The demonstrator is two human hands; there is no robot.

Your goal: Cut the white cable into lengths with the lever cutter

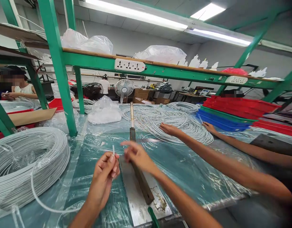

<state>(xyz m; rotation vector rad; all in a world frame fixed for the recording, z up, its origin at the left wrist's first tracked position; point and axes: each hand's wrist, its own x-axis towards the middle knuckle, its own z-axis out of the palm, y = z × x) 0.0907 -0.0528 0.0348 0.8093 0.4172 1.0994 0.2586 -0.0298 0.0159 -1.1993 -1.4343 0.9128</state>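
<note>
My left hand (106,171) is closed in a pinch around a short, thin white cable end (113,149) that points upward. To its right, my right hand (139,155) is slightly blurred, with the index finger stretched toward the left hand and nothing visible in its grip. Beneath the right hand lies a metal plate (133,202) carrying a long dark metal bar (143,183). Behind the bar stands an upright tool (132,117) with a see-through top. A green handle (153,217) shows at the plate's near edge.
A thick coil of white cable (51,164) sits at left. Looser cable coils (157,120) lie at the back. Another person's hands (170,129) reach in from the right. Stacked red and blue trays (226,118) stand beyond. A green shelf frame (93,60) crosses above the table.
</note>
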